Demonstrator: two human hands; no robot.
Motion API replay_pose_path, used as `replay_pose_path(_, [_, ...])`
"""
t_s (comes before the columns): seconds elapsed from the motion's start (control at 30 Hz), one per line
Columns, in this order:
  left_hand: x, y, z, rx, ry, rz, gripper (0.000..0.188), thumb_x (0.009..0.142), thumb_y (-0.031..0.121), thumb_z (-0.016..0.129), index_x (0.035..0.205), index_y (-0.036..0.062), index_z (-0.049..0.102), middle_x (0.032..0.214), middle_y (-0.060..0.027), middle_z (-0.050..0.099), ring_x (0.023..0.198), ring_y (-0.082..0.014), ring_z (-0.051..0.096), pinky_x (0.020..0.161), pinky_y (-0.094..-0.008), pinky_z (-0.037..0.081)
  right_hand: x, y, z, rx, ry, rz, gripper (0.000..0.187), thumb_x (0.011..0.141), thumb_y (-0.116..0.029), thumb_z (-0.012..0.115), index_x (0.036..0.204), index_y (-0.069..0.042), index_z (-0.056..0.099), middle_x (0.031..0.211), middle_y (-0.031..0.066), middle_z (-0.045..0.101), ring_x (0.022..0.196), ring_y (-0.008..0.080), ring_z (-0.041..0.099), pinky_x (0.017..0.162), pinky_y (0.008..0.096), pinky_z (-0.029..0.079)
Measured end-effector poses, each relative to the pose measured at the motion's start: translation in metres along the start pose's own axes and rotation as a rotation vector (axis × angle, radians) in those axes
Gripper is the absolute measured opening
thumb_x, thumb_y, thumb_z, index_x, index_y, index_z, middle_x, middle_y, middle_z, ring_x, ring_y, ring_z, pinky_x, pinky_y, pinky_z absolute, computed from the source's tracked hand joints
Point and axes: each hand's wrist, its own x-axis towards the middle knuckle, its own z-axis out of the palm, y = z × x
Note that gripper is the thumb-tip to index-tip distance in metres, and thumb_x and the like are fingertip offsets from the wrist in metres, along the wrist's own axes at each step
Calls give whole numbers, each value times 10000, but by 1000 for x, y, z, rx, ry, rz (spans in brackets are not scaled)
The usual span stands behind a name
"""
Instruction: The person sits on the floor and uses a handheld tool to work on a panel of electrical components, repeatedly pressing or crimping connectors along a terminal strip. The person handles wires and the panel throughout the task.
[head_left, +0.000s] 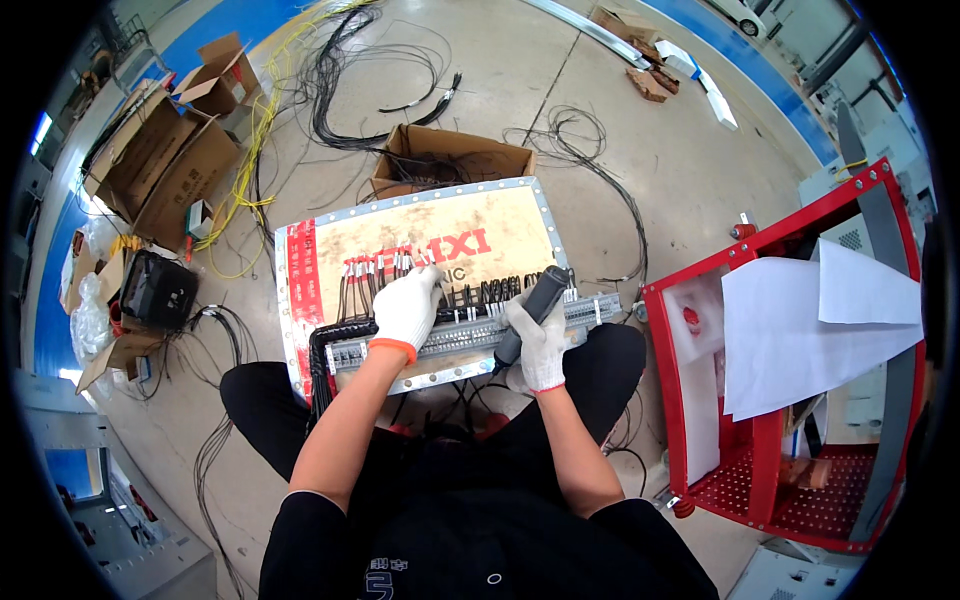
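My left hand (405, 303), in a white glove with an orange cuff, is closed among black wires (360, 290) with white end labels; its fingers hide what is between them. A long grey terminal block strip (460, 338) lies below, with several looped black wires (500, 290) along its far side. My right hand (540, 345), also gloved, grips a dark power screwdriver (545, 290). The screwdriver is tilted, its lower end by the strip's near edge. Under all this is a cardboard-coloured box top (400, 225) with metal-edged sides, in front of my crossed legs.
A black cable bundle (320, 365) bends round the strip's left end. Beyond stands an open carton (455, 155) with cables inside. Cables (335, 90) trail over the floor. At right is a red metal frame (765, 480) with white sheets (800, 340); at left, cartons (180, 170) and a black case (158, 290).
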Motion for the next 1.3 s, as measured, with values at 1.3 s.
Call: replay_pose_path(1.3, [13,-12,-18,-1506,-244,-744,99,952,203,695,962,130,629,841,75,566,742,-26,506,644,-219,413,0,13,0,-41,41,-31,213,855,-52,690,993,-38,529,810,39,598,709,126,594,677,292,508])
